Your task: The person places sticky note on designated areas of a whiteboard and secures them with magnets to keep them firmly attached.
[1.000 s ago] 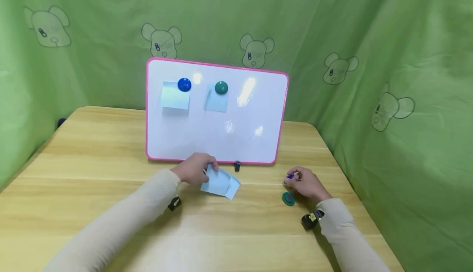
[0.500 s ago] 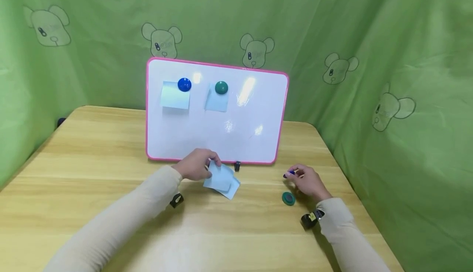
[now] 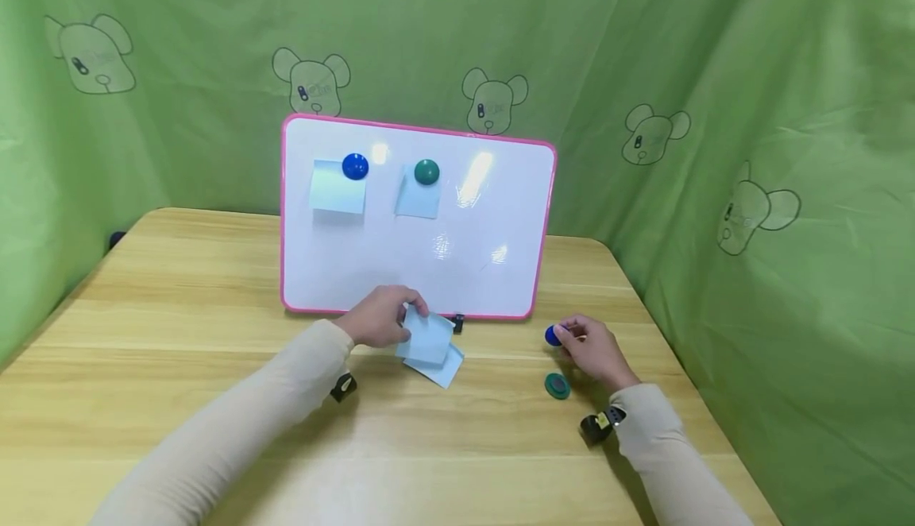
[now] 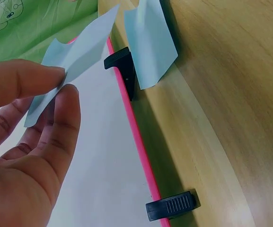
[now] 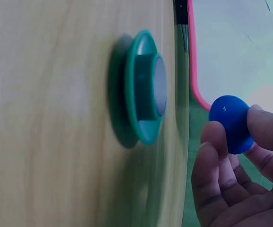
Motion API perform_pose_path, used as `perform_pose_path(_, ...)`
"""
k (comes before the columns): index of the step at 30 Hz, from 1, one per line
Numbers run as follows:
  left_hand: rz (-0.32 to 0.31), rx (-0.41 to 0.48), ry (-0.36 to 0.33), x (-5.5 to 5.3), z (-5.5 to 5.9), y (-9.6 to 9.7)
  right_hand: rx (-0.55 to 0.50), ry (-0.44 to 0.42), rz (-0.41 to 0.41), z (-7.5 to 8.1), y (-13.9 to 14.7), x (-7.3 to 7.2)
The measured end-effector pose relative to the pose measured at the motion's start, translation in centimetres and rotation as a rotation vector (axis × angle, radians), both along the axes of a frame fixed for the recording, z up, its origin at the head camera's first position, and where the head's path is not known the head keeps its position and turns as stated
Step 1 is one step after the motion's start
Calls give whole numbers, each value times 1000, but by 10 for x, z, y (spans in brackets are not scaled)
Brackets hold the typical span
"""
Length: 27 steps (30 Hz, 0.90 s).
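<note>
Between thumb and fingers my left hand (image 3: 379, 318) pinches a light blue sticky note (image 3: 430, 337), raised off the table in front of the whiteboard (image 3: 493, 224). A second sticky note (image 4: 151, 45) lies on the table just below it, partly overlapped in the head view. Over on the right, my right hand (image 3: 595, 350) holds a round blue magnet (image 5: 231, 124) by its edge, domed side showing. Close to that hand, a green magnet (image 5: 143, 90) rests on the table with its grey magnet disc facing up.
The pink-framed board leans upright on black clip feet (image 4: 171, 205). On it, a blue magnet (image 3: 355, 166) and a green magnet (image 3: 426, 172) each hold a sticky note. A green curtain (image 3: 808, 335) encloses the wooden table (image 3: 179, 335).
My left hand has lifted the upper sticky note off the other one, slightly up and right. My right hand has raised and turned the blue magnet so its dome shows.
</note>
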<state>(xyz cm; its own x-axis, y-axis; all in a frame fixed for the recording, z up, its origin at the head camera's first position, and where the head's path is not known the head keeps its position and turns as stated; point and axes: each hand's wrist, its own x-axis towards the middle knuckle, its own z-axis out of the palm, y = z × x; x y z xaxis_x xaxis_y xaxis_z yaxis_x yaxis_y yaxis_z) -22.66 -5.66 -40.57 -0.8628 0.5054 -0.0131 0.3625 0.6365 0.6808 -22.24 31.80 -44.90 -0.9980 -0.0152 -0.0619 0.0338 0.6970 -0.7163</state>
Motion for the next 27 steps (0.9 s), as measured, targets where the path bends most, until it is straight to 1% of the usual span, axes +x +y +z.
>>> perform_pose_path(9,52,16,-17,-1,-2,6,-41,27,-8,8,-9,2)
perform_pose_path(13,66,29,-5,-3,-1,9,-65,44,-8,10,-12,2)
perform_pose_path(16,67,60,7,-3,0,10,-88,57,-4,13,-14,1)
perform_pose_path(20,52,97,24,-5,2,11,-113,62,0,14,-14,1)
perform_pose_path(23,51,107,27,-5,3,12,-127,66,8,14,-13,0)
perform_pose_path(27,68,103,19,-5,5,15,-135,76,22,16,-14,-1)
